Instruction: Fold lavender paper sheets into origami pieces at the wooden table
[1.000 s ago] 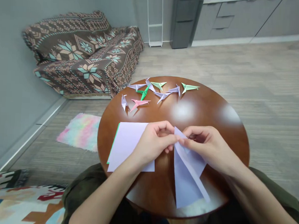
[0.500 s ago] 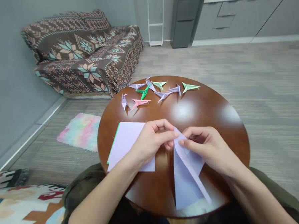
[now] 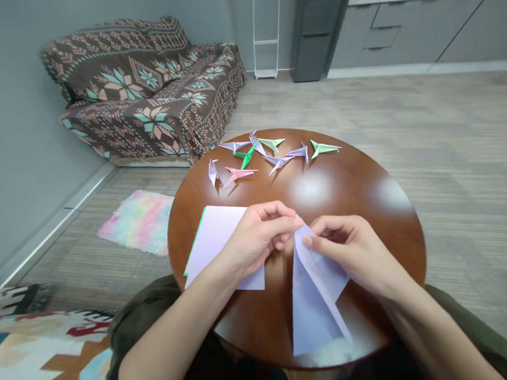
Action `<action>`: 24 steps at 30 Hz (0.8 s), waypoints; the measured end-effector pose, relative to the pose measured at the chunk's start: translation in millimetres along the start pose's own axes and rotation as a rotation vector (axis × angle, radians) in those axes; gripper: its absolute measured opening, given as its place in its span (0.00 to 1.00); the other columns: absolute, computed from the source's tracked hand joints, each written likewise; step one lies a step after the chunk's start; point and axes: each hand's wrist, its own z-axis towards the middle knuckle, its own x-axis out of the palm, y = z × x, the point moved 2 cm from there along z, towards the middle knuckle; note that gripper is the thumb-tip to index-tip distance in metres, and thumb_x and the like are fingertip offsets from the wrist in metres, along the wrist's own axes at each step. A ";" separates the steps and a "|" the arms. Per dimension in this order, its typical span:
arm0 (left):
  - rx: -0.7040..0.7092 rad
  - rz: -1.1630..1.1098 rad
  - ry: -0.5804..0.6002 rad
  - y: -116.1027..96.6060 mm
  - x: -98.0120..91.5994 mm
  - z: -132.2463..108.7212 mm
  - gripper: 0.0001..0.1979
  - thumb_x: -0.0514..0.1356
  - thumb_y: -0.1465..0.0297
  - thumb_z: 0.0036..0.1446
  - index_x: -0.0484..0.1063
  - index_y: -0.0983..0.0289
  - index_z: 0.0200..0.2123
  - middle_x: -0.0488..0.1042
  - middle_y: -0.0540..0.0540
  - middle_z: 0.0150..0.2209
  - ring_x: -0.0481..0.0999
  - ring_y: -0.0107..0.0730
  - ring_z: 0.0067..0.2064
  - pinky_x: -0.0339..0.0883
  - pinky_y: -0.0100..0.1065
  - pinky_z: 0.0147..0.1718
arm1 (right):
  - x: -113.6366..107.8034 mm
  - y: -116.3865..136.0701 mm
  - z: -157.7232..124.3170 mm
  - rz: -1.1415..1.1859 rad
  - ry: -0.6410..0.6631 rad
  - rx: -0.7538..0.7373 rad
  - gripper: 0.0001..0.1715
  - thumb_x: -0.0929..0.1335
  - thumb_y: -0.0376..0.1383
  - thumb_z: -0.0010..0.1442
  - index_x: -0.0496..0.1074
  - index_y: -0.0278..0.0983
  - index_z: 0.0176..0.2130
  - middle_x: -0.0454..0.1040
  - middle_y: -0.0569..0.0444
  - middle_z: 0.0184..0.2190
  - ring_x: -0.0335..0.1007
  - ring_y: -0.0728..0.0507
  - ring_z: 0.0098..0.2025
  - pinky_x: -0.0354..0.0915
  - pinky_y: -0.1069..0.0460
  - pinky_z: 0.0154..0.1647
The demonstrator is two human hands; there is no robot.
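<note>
My left hand (image 3: 261, 238) and my right hand (image 3: 348, 246) meet at the top corner of a folded lilac paper sheet (image 3: 315, 306), and both pinch it between fingers and thumb. The sheet's lower part rests on the round wooden table (image 3: 363, 201), with a long folded edge running down its right side. Under my left palm lies a flat stack of lilac paper (image 3: 212, 239), with a green sheet edge (image 3: 193, 241) showing at its left. Several small folded paper figures (image 3: 276, 157) in lilac, green and pink lie beyond my hands.
A sofa under a patterned brown throw (image 3: 143, 93) stands to the far left, with a pastel fluffy rug (image 3: 139, 222) on the floor before it. Grey cabinets (image 3: 397, 33) line the back wall. A patterned blanket (image 3: 29, 337) lies at lower left.
My fingers stay on the sheet's top corner, shifting only slightly. The folded strip lies a little closer against the sheet. The whole view has shifted slightly as my head moved.
</note>
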 end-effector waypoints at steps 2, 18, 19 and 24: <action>0.016 -0.008 -0.004 -1.1 -2.3 1.3 0.09 0.72 0.74 0.49 0.74 0.67 0.26 0.66 0.45 0.22 0.61 0.15 0.21 0.52 0.21 0.19 | 1.3 -1.0 -0.1 -0.004 0.012 0.010 0.10 0.76 0.37 0.54 0.76 0.34 0.26 0.69 0.59 0.21 0.58 0.52 0.23 0.54 0.56 0.23; 0.037 0.242 0.052 2.9 4.7 -2.8 0.14 0.72 0.67 0.53 0.69 0.64 0.29 0.70 0.44 0.19 0.65 0.18 0.19 0.59 0.21 0.18 | -3.8 -3.7 2.7 0.006 -0.026 0.002 0.06 0.75 0.36 0.53 0.79 0.35 0.30 0.78 0.55 0.26 0.66 0.49 0.27 0.59 0.55 0.29; 0.039 0.244 0.054 3.0 5.0 -2.7 0.14 0.72 0.67 0.52 0.69 0.64 0.29 0.70 0.44 0.19 0.65 0.19 0.20 0.59 0.21 0.18 | -3.7 -3.8 3.1 0.014 -0.040 -0.008 0.06 0.75 0.36 0.53 0.79 0.35 0.30 0.78 0.55 0.26 0.66 0.49 0.28 0.59 0.55 0.30; 0.033 0.234 0.047 2.0 5.8 -3.2 0.12 0.70 0.68 0.53 0.69 0.64 0.28 0.70 0.45 0.19 0.65 0.18 0.20 0.59 0.21 0.18 | -1.1 -3.1 4.4 0.026 -0.067 -0.018 0.06 0.75 0.36 0.52 0.77 0.34 0.29 0.75 0.57 0.24 0.62 0.51 0.26 0.56 0.55 0.28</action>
